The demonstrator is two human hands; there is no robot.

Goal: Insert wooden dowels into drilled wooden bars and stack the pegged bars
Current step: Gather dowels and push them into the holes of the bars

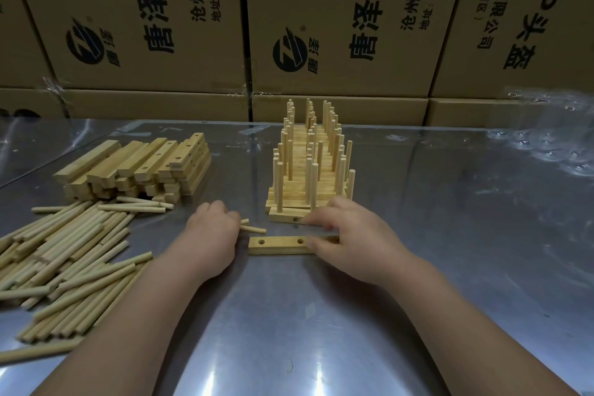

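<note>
Because the pegged stack (308, 170) stands just beyond the right hand (348, 235), a stray knuckle could topple it. That hand covers the right end of the drilled bar (279, 245), lying near centre; its fingers are blurred, so the grip cannot be told. The left hand (213, 228) clamps dowels (255, 229); skewed entry risks jamming.

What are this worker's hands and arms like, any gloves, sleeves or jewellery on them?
No gloves: the left hand and right hand are bare, with no ring, watch or wristband showing. The left forearm and right forearm are bare as well, down to the picture's bottom edge, so no sleeve is in view.
</note>
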